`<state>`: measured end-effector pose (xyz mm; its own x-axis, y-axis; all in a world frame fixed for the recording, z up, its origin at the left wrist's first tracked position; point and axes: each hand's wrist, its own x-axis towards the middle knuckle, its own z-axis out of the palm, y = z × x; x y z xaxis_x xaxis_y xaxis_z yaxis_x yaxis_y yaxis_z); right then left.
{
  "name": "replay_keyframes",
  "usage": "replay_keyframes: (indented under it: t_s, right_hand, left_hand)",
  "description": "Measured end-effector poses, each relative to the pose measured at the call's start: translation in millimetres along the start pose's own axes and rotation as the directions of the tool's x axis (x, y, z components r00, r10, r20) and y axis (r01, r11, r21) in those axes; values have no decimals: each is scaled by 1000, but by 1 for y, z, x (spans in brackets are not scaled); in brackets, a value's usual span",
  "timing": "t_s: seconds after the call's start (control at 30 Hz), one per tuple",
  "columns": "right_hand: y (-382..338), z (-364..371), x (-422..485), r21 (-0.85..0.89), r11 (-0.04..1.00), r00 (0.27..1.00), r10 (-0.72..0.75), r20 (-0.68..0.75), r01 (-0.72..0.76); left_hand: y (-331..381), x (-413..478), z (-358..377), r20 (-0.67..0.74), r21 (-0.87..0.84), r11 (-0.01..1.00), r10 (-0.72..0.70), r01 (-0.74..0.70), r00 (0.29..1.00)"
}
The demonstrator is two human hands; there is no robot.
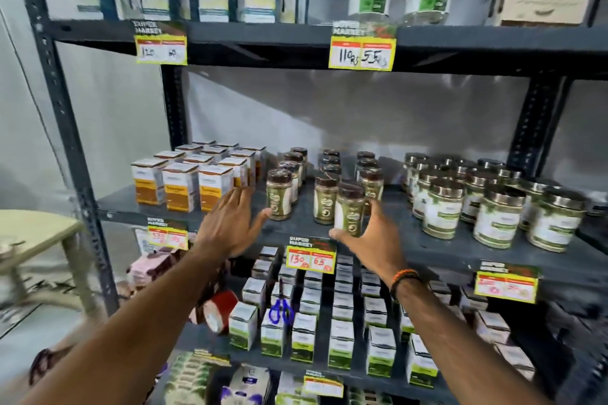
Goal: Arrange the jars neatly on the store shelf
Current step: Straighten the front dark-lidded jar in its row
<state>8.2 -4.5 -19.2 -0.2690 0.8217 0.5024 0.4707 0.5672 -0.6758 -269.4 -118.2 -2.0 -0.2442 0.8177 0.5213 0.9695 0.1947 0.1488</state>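
Several small brown-lidded jars with green labels stand in three rows on the middle shelf [296, 227]. My right hand [371, 240] grips the front jar [349, 209] of the right-hand rows, near the shelf's front edge. My left hand [230, 223] is open, fingers spread, its thumb just touching the front jar [279, 196] of the left row. The middle row's front jar [325, 199] stands between the two hands.
White and orange boxes [179, 186] stand left of the jars; bigger metal-lidded jars [496, 217] stand to the right. Price tags [311, 256] hang on the shelf edge. Below are small green boxes, blue scissors [280, 309] and a tape roll [218, 311]. A stool [39, 240] stands at left.
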Motion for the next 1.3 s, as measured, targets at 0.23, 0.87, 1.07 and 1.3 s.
replay_keyframes:
  t_s: [0.23,0.87,1.07,1.3]
  right_hand:
    - [6,8,4,-41,999,1000,22,11,-22]
    - [34,-16,33,-219,960,985,165,-49,-171]
    - [35,-16,37,-264,938,974,210,-88,-226]
    - [31,-16,38,-300,920,968,241,-76,-253]
  left_hand:
    - [-20,6,37,139,31,997,71,-76,988]
    - [-26,4,54,137,95,992,72,-86,988]
    - [-25,4,54,137,101,992,65,-79,988]
    - [-27,4,55,136,92,993,66,-79,989]
